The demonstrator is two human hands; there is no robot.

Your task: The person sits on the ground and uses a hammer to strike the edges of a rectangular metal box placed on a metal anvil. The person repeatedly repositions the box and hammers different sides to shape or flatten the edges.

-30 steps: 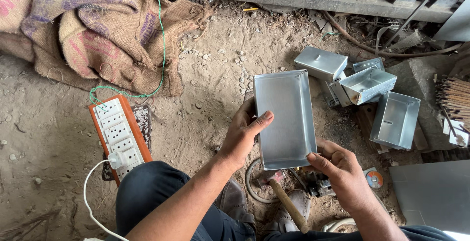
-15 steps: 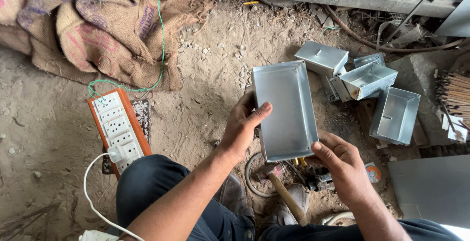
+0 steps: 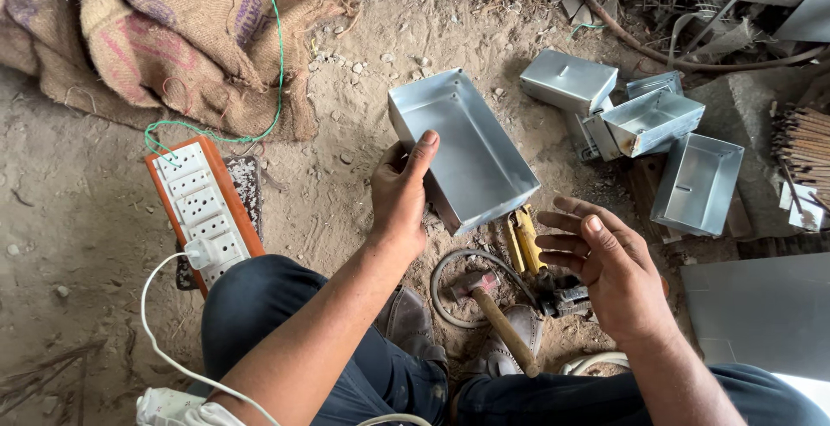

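One hand carries the tray, the other hovers open.

Head view: the left hand alone grips the open sheet-metal tray by its near left wall, thumb over the rim, fingers curled beneath; the tray is tilted and held clear of the dirt floor. The right hand, at 4 o'clock of the tray, is spread open and touches nothing. With so narrow a one-sided hold the tray may pivot and slip, landing on the hammer and yellow-handled pliers at 6 o'clock; its raw edges could also cut the thumb.
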